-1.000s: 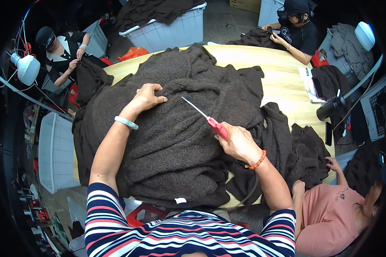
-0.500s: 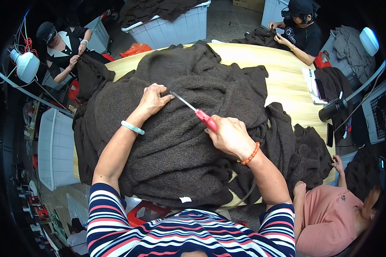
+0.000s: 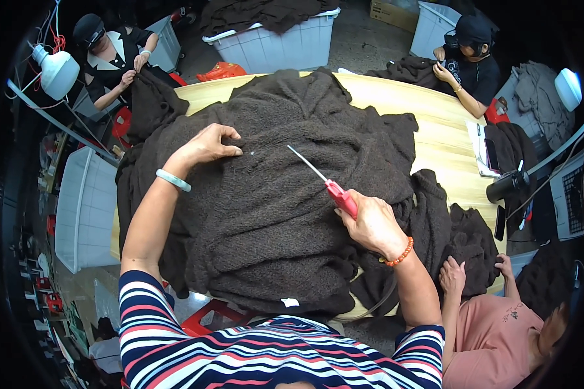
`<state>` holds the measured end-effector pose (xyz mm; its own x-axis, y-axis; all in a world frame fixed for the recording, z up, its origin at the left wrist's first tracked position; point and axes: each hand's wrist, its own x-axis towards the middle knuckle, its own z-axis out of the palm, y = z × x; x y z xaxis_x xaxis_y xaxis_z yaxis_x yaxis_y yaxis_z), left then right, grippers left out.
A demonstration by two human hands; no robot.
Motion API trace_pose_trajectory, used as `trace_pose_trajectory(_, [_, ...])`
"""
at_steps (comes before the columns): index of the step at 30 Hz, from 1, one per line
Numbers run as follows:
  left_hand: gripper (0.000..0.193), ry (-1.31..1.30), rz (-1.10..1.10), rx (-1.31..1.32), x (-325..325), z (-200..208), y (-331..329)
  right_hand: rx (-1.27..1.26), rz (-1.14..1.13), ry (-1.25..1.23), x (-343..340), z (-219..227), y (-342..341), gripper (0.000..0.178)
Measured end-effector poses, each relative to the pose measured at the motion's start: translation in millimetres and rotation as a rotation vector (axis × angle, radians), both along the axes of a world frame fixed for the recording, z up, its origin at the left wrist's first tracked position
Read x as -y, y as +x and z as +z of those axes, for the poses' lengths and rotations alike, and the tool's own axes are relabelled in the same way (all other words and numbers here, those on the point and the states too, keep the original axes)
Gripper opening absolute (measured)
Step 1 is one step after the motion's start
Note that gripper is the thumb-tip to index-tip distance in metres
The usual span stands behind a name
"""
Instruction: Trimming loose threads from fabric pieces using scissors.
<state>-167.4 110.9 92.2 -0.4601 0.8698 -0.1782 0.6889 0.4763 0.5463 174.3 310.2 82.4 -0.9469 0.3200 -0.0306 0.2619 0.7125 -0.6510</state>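
Observation:
Dark brown knitted fabric [image 3: 272, 214], bunched in folds, covers most of the table before me. On its left part rests my left hand [image 3: 209, 144], thumb and forefinger apart with fabric showing between them; the other fingers are partly hidden. A small pale speck [image 3: 252, 153] lies on the knit just right of that thumb. My right hand [image 3: 373, 223] is closed around a red-handled blow gun [image 3: 339, 196]. Its thin metal nozzle points up and left over the folds, the tip apart from my left hand. A dark hose [image 3: 384, 301] shows below my right forearm.
Around the light wooden table [image 3: 444, 133] sit three co-workers: one far left [image 3: 113, 65], one far right [image 3: 477, 68], one in pink near right [image 3: 493, 337], each handling dark fabric. White bins [image 3: 84, 207] stand beside it. A black cup [image 3: 506, 186] and phone [image 3: 500, 222] lie along the right edge.
My left hand has shifted left and its thumb and forefinger have spread. My right hand has drawn the blow gun right and nearer me, so its tip is away from the left hand.

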Motion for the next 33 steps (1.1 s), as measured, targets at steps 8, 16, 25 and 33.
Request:
trace_pose_trajectory(8, [0.019,0.167,0.219,0.465,-7.4,-18.1,19.0,0.02,0.103,0.067,22.0,14.4,-13.4,0.02])
trace_pose_trajectory(16, [0.028,0.213,0.3,0.028,7.6,-25.2,27.2,0.007,0.074,0.103,36.2,13.4,-19.3,0.017])
trace_pose_trajectory(25, [0.04,0.131,0.338,0.131,27.2,-18.6,49.7,0.023,0.01,0.074,35.9,3.4,-8.5,0.016])
trace_pose_trajectory(33, [0.028,0.426,0.408,0.774,4.0,-27.7,61.4,0.011,0.014,0.079,43.1,5.2,-11.3,0.016])
